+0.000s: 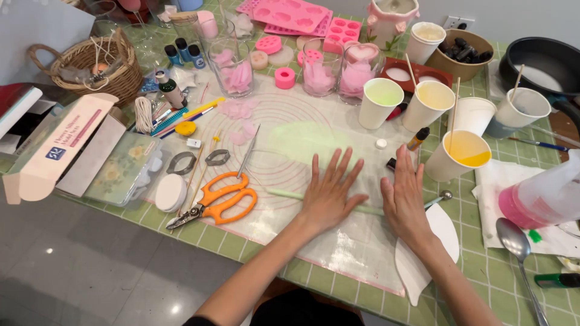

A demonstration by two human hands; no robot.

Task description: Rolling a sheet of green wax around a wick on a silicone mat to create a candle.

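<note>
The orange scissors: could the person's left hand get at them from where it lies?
Probably yes. The left hand lies flat on a pale green strip, and the orange scissors lie just beside it on the mat, with nothing between.

— What lies along the near-left part of the green checked tablecloth?

— Orange-handled scissors, with two metal cutters just behind them and a white round disc beside the edge. An open cardboard box hangs over the left edge.

— And at the far side?

— A wicker basket in the far-left corner, pink silicone moulds along the far edge, and glass jars of pink petals in front of them.

— On the right?

— Paper cups: one of pale green liquid, one of yellow with a stick in it. A black pan sits at the far-right corner, a metal spoon near the right edge.
</note>
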